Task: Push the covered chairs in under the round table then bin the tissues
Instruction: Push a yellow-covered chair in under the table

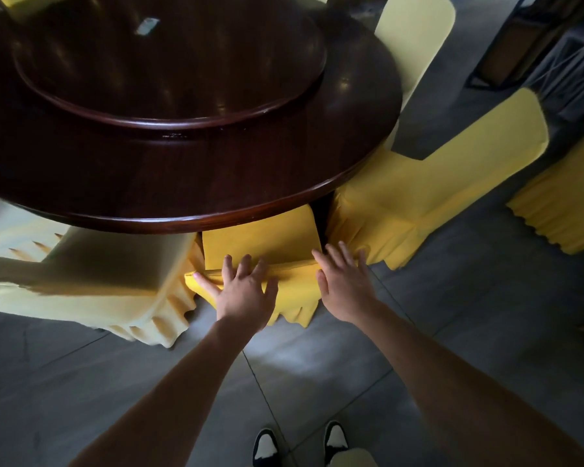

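**A:** At the near edge of the round table (189, 183), a person is leaning over a covered chair (263, 244), both bare arms reaching down from the bottom of the view. What is the chair looking like?

**B:** It is wearing a bright yellow fabric cover, smooth over the seat and hanging in a pleated skirt toward the grey tiled floor (317, 372). The seat is sitting partly under the dark, glossy tabletop, and the top of the backrest is lying under the hands.

**A:** And the hands?

**B:** The left hand (243, 291) is lying flat on the backrest's top edge, fingers spread and straight, gripping nothing. The right hand (344, 281) is reaching over the backrest's right end, fingers straight and spread too; whether it is touching the cover is hard to tell.

**A:** What is flanking it?

**B:** A second chair (418, 197) is standing just to the right, its seat tucked at the rim, and a paler, blurred chair (98, 281) is standing to the left. A raised turntable (169, 79) is sitting on the table.

**A:** Any tissues or writing showing?

**B:** A small pale item (147, 25) is lying on the turntable, too blurred to identify. No legible writing is showing anywhere. Two black-and-white shoes (300, 443) are standing on the tiles below.
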